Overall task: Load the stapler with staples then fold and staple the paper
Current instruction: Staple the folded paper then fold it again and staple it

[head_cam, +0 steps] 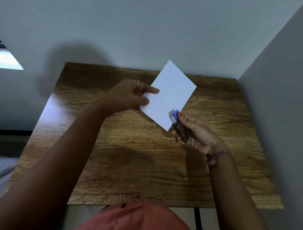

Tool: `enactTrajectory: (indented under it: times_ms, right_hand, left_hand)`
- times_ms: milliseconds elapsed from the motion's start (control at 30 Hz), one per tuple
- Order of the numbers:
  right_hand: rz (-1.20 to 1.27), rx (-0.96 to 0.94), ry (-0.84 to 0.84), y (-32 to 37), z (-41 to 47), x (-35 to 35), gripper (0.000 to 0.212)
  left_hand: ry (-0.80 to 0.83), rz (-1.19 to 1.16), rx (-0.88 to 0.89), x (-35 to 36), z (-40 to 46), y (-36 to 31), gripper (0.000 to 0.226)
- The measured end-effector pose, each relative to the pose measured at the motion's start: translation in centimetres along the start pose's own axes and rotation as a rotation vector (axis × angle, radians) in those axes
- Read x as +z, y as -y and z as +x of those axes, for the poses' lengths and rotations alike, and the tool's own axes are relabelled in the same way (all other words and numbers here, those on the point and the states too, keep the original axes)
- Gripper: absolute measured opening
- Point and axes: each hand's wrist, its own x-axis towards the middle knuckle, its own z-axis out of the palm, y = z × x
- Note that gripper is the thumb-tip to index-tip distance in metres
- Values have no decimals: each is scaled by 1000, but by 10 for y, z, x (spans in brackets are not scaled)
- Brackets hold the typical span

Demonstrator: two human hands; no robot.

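Step in hand, by my read: stapling, w/ loading and folding apparently done, since the white rectangular paper (169, 96) looked like a folded sheet and two faint short dark marks near its far edge could've been staples, though too small to be sure. The paper was held up off the brown wood-grain worktop (124, 149), tilted so one corner pointed to the far wall and another down toward the near right. The left hand (130, 98) pinched the paper's left edge, thumb on the near face and fingers behind; a gold ring showed on one finger. The right hand (194, 131) had its grip closed round the small stapler w/ blue top and metal body (178, 124), its blue nose over the paper's near-right edge, just above the lowest corner. Whether the paper actually sat btwn the stapler's jaws I couldn't tell; the nose overlapped the sheet, but the mouth was hidden. A reddish thread band circled the right wrist. Nothing else of the task showed on the worktop; no staple box seen. Next move, as I judge it: seat that edge fully in the stapler's mouth, keep the left pinch firm so the layers don't slide apart, then squeeze hard w/ the right hand. Risk: w/ the sheet held in air and no backing, it may buckle or the staple may land crooked.
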Motion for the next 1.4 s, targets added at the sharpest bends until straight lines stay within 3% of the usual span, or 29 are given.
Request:
enactTrajectory:
  times_ms: [333, 467, 567, 667, 733, 833, 967, 1133, 1233, 1400]
  right_hand:
    - [26, 5, -25, 0, -2, 10, 41]
    - [31, -4, -77, 0, -3, 15, 29]
    - [50, -21, -98, 0, -2, 18, 22]
    - [64, -54, -103, 1, -1, 21, 18]
    - [46, -70, -118, 1, -1, 23, 23]
    - [6, -95, -142, 2, 0, 26, 26]
    - [-51, -101, -195, 1, 2, 32, 22]
    - [-17, -134, -233, 0, 7, 36, 12]
    - [11, -176, -236, -1, 8, 37, 16]
    - [-29, -209, -319, -3, 12, 43, 41]
  left_hand:
    - [13, 13, 24, 0, 3, -1, 41]
    - [5, -27, 93, 3, 4, -4, 56]
    - [-33, -172, 109, 11, 2, 0, 70]
    - [-172, -415, 4, 31, -4, 11, 81]
    - [-168, -544, -44, 50, -11, 25, 90]
    - [-153, -585, -85, 81, -22, 39, 77]
    - [-298, -562, -92, 112, -19, 38, 66]
    - [-415, -719, -105, 123, -11, 30, 45]
    - [-423, -758, -140, 123, -8, 30, 37]
    - [-461, -780, -179, 124, -6, 32, 37]
